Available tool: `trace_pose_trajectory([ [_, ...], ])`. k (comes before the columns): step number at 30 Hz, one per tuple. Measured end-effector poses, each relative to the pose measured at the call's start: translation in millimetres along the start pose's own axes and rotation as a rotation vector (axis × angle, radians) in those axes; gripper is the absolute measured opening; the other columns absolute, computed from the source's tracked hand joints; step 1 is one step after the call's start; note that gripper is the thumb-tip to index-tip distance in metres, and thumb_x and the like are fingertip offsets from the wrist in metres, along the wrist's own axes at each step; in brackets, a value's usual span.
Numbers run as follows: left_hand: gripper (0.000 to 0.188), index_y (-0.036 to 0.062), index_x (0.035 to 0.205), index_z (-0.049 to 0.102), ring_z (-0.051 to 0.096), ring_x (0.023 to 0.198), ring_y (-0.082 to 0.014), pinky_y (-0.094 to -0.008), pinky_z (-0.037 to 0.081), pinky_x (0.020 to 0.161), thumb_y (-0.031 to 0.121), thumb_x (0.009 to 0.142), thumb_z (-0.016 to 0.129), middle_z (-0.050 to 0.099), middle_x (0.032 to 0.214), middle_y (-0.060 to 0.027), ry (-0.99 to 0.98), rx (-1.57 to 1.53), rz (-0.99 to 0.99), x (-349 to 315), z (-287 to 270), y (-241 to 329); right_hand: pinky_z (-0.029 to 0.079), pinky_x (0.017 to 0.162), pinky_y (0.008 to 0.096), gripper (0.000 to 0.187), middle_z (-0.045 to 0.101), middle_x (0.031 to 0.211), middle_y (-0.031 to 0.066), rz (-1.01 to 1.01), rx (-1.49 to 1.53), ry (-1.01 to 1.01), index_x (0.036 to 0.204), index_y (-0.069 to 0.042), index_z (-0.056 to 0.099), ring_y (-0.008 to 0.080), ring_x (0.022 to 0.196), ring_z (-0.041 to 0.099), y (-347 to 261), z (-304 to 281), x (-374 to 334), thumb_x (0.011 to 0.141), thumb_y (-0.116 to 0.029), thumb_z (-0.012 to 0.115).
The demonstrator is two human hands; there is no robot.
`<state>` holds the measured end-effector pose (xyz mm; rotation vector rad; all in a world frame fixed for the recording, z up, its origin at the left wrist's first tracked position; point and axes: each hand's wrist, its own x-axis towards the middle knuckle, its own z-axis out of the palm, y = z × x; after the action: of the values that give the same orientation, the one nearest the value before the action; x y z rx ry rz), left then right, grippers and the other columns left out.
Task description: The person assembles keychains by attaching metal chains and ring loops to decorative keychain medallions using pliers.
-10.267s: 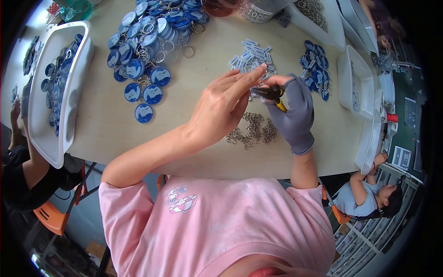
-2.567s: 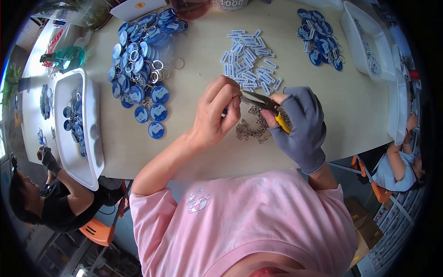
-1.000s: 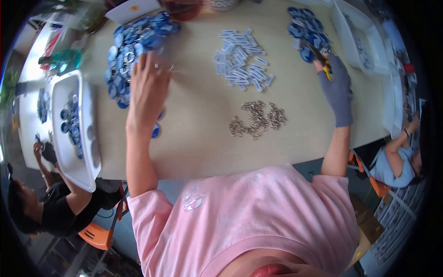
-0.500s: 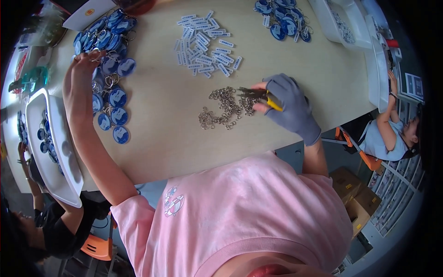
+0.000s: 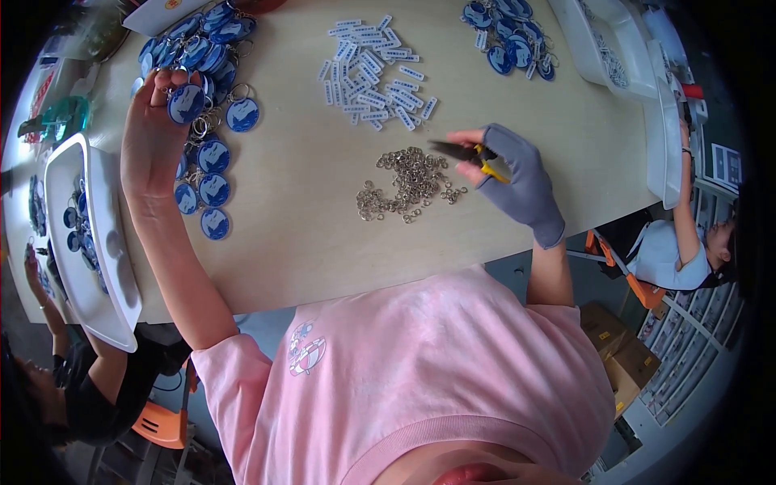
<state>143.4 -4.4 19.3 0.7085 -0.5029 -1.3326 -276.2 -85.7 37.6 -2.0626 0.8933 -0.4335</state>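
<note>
My left hand (image 5: 155, 149) is closed at the fingertips on a round blue keychain (image 5: 186, 104), held up at the near side of a heap of similar keychains (image 5: 194, 52). Several more blue keychains (image 5: 213, 189) with split rings trail down the table toward me. My right hand (image 5: 517, 178), in a grey fingerless glove, grips pliers (image 5: 459, 152) with dark jaws and yellow handles. The jaws point left, just above a pile of small metal jump rings (image 5: 412, 178). Whether a ring sits in the jaws is too small to tell.
Small white printed tags (image 5: 368, 77) lie heaped mid-table. More blue keychains (image 5: 505, 36) with tags attached are at the far right. A white tray (image 5: 622, 48) stands at the right edge, another white tray (image 5: 121, 267) at the left. Co-workers sit on both sides.
My left hand has drawn a keychain out of the heap, and its disc now shows at the fingertips. My right hand has lifted the pliers slightly up and away from the rings.
</note>
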Motion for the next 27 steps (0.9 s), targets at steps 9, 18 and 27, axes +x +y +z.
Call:
trace_pose_trajectory([
  [9, 0.036, -0.0046, 0.132, 0.049, 0.058, 0.115, -0.024, -0.0343, 0.038, 0.108, 0.009, 0.099, 0.048, 0.062, 0.122, -0.0165, 0.147, 0.419, 0.246, 4, 16, -12, 0.045, 0.068, 0.0326, 0.02, 0.056, 0.081, 0.0105, 0.087, -0.132, 0.065, 0.095, 0.001, 0.061, 0.0229, 0.072, 0.056, 15, -6, -15, 0.081, -0.007, 0.071],
  [18, 0.044, -0.006, 0.138, 0.043, 0.056, 0.123, -0.0305, -0.0374, 0.037, 0.11, -0.005, 0.094, 0.042, 0.051, 0.137, -0.0228, 0.007, 0.554, 0.29, 2, 54, -35, 0.046, 0.072, 0.0391, 0.023, 0.058, 0.085, 0.0092, -0.144, -0.352, 0.037, 0.093, -0.003, 0.063, 0.0292, 0.078, 0.057, 11, -9, -26, 0.076, -0.012, 0.075],
  [27, 0.052, -0.0028, 0.143, 0.038, 0.053, 0.126, -0.0341, -0.0407, 0.038, 0.109, -0.01, 0.092, 0.044, 0.044, 0.145, -0.0204, -0.21, 0.456, 0.112, -8, 82, -81, 0.049, 0.07, 0.038, 0.024, 0.062, 0.086, 0.0099, -0.291, -0.365, 0.182, 0.094, -0.003, 0.063, 0.028, 0.083, 0.061, 36, -2, 72, 0.079, -0.018, 0.075],
])
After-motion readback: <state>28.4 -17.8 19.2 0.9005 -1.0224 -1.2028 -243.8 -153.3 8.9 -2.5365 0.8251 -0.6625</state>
